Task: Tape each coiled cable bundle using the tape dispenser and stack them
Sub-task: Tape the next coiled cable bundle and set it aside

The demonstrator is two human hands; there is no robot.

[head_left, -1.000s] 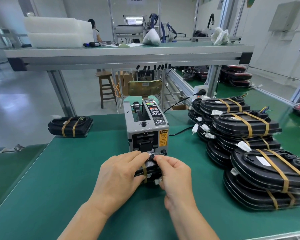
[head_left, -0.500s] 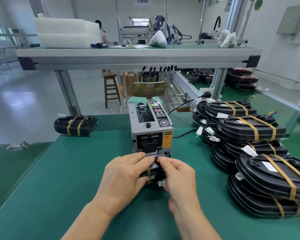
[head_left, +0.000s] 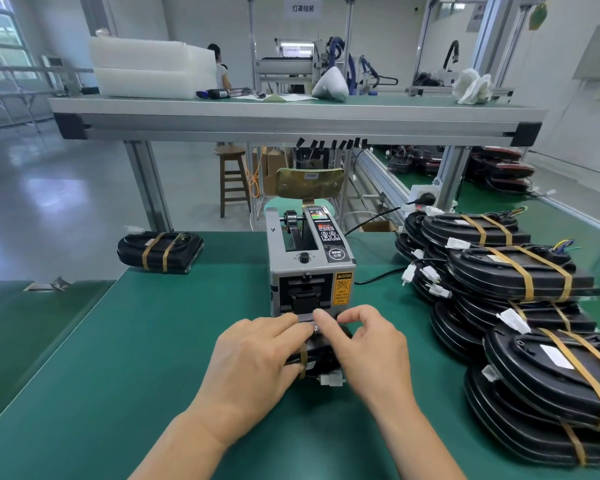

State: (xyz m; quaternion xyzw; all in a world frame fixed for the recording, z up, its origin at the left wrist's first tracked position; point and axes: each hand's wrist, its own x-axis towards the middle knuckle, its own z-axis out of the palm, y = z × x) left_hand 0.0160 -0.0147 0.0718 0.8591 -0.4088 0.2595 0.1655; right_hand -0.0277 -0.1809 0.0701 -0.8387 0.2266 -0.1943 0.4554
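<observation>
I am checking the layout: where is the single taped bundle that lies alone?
In the head view, the lone taped bundle lies at the far left corner of the table, left of the tape dispenser.

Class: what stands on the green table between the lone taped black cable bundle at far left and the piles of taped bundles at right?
The grey box-shaped tape dispenser stands there, its black power cord trailing toward the piles, in the head view.

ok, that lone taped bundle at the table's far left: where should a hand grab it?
Probably from above, at the middle, fingers spanning the front and back edges. The lone bundle lies flat, long side across, and its two tape bands bind the coils there.
</observation>
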